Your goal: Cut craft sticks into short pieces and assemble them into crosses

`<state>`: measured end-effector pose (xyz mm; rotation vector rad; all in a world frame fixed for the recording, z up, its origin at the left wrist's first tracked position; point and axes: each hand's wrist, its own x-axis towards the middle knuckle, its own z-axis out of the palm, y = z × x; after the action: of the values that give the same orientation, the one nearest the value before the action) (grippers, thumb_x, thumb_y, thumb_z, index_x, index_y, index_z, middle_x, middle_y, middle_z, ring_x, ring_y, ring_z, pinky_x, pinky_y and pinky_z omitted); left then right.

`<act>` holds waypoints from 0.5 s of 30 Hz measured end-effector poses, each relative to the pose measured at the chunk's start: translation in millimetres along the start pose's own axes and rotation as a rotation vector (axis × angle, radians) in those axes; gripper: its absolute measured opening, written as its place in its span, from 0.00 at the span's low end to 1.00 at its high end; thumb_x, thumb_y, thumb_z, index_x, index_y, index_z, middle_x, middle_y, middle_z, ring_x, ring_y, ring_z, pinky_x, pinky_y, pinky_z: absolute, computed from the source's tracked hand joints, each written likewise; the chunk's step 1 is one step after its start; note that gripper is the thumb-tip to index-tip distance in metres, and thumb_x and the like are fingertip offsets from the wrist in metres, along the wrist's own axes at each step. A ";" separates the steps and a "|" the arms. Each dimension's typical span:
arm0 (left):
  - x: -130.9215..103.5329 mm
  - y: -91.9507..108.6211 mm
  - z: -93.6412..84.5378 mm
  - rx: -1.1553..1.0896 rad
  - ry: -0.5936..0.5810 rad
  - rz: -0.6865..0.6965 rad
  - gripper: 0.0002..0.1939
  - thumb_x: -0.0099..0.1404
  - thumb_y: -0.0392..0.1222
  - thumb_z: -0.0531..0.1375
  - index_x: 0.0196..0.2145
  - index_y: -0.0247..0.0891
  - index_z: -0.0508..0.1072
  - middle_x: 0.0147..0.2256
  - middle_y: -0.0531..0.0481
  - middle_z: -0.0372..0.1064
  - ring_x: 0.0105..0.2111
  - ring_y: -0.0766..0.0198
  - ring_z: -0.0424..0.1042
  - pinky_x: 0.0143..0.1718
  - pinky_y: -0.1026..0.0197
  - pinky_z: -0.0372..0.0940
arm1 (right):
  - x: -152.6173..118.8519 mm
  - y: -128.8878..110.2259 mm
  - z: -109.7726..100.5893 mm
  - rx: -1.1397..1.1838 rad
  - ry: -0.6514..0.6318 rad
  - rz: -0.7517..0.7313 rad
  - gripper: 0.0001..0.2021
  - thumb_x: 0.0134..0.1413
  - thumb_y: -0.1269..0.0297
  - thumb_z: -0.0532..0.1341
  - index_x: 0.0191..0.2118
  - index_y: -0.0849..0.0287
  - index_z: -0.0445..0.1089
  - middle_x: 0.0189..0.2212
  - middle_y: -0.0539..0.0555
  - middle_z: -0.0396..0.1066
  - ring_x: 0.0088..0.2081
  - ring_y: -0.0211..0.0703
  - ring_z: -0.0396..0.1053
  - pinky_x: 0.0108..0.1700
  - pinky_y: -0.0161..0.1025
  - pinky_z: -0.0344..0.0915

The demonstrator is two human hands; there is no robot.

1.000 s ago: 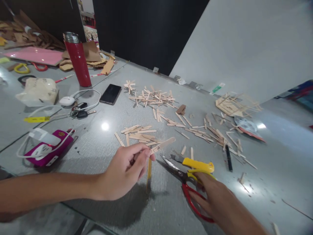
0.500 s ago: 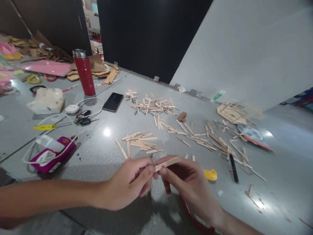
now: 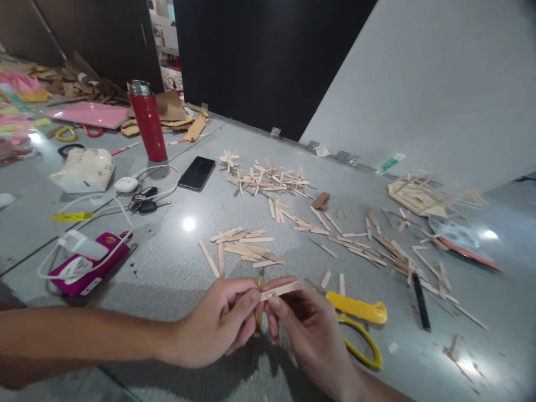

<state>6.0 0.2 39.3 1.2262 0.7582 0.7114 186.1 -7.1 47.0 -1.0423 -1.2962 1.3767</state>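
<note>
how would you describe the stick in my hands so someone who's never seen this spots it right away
Start at the grey table and find the left hand and right hand meeting at its near side. Between them is a flat, pale wooden stick. Unlike the loose sticks lying just beyond, it is held off the table and bears a small dark outlined mark.

Craft stick (image 3: pixel 288 288): matt wood. Utility-knife handle (image 3: pixel 357 307): smooth plastic. Tumbler (image 3: pixel 148 127): glossy body, shiny metal rim. Smartphone screen (image 3: pixel 198 172): smooth, glossy. Tabletop (image 3: pixel 161 251): finely textured, reflective.
</note>
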 end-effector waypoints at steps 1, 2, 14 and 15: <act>1.0 -1.2 -0.5 -0.006 -0.007 -0.021 0.29 0.75 0.69 0.51 0.30 0.40 0.62 0.15 0.61 0.58 0.13 0.74 0.52 0.15 0.70 0.47 | -0.1 4.4 0.4 -0.013 0.010 -0.004 0.13 0.65 0.52 0.69 0.38 0.58 0.76 0.22 0.46 0.68 0.19 0.32 0.65 0.23 0.30 0.69; 2.1 -2.2 -1.0 -0.013 -0.013 -0.038 0.29 0.74 0.70 0.51 0.31 0.40 0.62 0.15 0.61 0.58 0.12 0.74 0.51 0.15 0.70 0.47 | -0.2 8.4 0.6 -0.029 0.019 -0.003 0.14 0.65 0.51 0.68 0.38 0.58 0.76 0.21 0.45 0.68 0.19 0.33 0.64 0.23 0.30 0.68; 5.2 -3.5 -4.6 -0.026 -0.023 -0.098 0.27 0.75 0.68 0.52 0.33 0.40 0.63 0.14 0.62 0.58 0.11 0.74 0.51 0.14 0.71 0.45 | 0.9 26.9 -1.2 -0.055 0.020 -0.063 0.10 0.68 0.56 0.65 0.38 0.57 0.75 0.24 0.49 0.71 0.20 0.36 0.66 0.24 0.35 0.68; 5.2 -3.2 -4.8 -0.022 -0.024 -0.091 0.27 0.75 0.67 0.52 0.33 0.40 0.63 0.14 0.62 0.58 0.11 0.74 0.51 0.14 0.71 0.45 | 1.1 28.1 -1.2 -0.048 0.018 -0.072 0.10 0.68 0.57 0.65 0.38 0.57 0.75 0.24 0.48 0.71 0.20 0.36 0.67 0.24 0.35 0.68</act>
<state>5.2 6.4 34.7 1.1713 0.7794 0.6284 184.8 -5.7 19.0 -1.0286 -1.3466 1.2854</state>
